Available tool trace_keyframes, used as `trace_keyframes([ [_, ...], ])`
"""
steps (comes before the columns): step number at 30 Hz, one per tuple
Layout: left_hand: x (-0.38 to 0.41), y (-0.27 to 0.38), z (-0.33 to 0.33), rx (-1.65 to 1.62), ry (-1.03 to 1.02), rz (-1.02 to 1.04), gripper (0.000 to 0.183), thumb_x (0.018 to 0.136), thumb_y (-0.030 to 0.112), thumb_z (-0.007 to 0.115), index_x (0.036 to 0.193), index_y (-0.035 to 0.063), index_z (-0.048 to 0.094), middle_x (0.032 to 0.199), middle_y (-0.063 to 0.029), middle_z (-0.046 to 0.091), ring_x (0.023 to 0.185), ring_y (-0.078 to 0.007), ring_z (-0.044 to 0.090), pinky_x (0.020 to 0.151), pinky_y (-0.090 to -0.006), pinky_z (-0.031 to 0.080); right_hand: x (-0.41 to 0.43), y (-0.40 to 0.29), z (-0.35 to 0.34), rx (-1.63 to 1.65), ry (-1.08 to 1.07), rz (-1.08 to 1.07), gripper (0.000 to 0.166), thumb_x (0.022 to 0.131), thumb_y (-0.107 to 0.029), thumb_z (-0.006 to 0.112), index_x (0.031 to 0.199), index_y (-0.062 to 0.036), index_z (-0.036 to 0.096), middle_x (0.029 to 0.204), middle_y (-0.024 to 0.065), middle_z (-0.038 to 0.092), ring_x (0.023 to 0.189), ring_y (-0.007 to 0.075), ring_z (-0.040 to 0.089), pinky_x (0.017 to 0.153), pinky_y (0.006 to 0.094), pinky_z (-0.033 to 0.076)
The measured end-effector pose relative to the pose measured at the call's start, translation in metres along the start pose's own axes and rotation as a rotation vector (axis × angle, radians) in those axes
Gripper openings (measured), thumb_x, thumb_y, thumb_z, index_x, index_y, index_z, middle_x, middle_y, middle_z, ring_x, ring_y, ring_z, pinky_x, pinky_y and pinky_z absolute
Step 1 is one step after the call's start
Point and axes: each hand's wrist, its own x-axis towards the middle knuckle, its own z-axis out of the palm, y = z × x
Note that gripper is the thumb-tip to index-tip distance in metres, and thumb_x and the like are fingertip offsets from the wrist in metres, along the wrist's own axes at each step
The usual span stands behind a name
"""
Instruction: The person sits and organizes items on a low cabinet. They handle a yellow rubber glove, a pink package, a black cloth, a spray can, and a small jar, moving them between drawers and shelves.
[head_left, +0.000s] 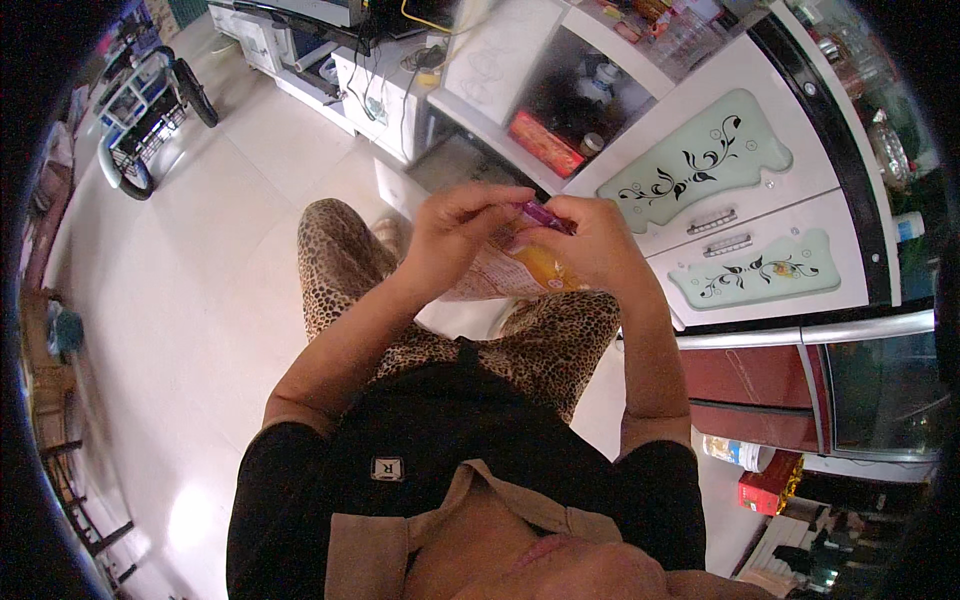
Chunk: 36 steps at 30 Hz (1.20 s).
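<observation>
My left hand and my right hand meet above my knees. Between them is a printed plastic bag, partly see-through with an orange-yellow part. A crumpled purple piece is pinched between the fingers of both hands at its top. Whether that purple piece is the bag's own edge or a separate wrapper, I cannot tell. My fingers hide much of the bag's upper part, and its contents are not clear. Below the bag are my legs in leopard-print trousers.
A white cabinet with flowered pale-green panels stands close on the right. A red box lies in its shelf niche. Beyond my hands is a low white television stand with loose cables. A wheeled cycle stands on the tiled floor.
</observation>
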Motion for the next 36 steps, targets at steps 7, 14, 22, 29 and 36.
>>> trace_keyframes([
  [7,0.0,-0.014,-0.005,0.027,-0.02,-0.095,0.023,0.087,0.003,0.059,0.11,0.002,0.066,0.1,-0.0071,0.066,0.088,-0.0132,0.061,0.079,-0.0254,0.05,-0.025,0.03,-0.002,0.152,-0.038,0.203,0.028,0.074,-0.024,0.076,0.08,0.0018,0.067,0.062,0.0019,0.058,0.058,0.0064,0.046,0.054,0.0269,0.04],
  [14,0.007,-0.01,-0.008,-0.14,0.064,-0.24,0.024,0.09,0.005,0.057,0.112,0.0023,0.065,0.101,-0.0047,0.066,0.089,-0.0108,0.059,0.08,-0.0259,0.05,-0.041,0.043,0.0,0.278,0.008,0.259,0.022,0.072,-0.016,0.077,0.082,0.0016,0.068,0.068,0.0014,0.062,0.062,0.0069,0.052,0.058,0.0246,0.043],
  [22,0.01,-0.024,-0.021,-0.589,0.089,-0.32,0.039,0.09,0.013,0.059,0.128,0.0035,0.052,0.106,-0.0083,0.063,0.097,-0.0174,0.059,0.088,-0.0305,0.047,-0.035,0.059,0.039,0.935,0.3,0.181,0.02,0.08,-0.007,0.07,0.098,0.0013,0.065,0.091,0.0057,0.067,0.083,0.0116,0.059,0.078,0.0254,0.045],
  [29,0.002,-0.008,-0.022,-0.086,-0.024,-0.281,0.042,0.08,0.009,0.073,0.118,0.0027,0.055,0.099,-0.0052,0.065,0.089,-0.0142,0.061,0.077,-0.0264,0.05,-0.028,0.039,0.042,0.85,0.283,0.138,0.02,0.081,-0.007,0.069,0.099,0.0016,0.065,0.09,0.0048,0.067,0.083,0.0113,0.059,0.078,0.0257,0.046],
  [36,0.003,0.001,-0.035,0.034,-0.202,-0.321,0.031,0.084,0.009,0.069,0.113,0.0038,0.06,0.096,-0.0053,0.066,0.086,-0.0098,0.06,0.077,-0.0251,0.05,-0.033,0.047,0.03,0.634,0.232,0.126,0.02,0.082,-0.01,0.069,0.099,0.0015,0.067,0.086,0.0051,0.068,0.078,0.01,0.06,0.073,0.0253,0.048],
])
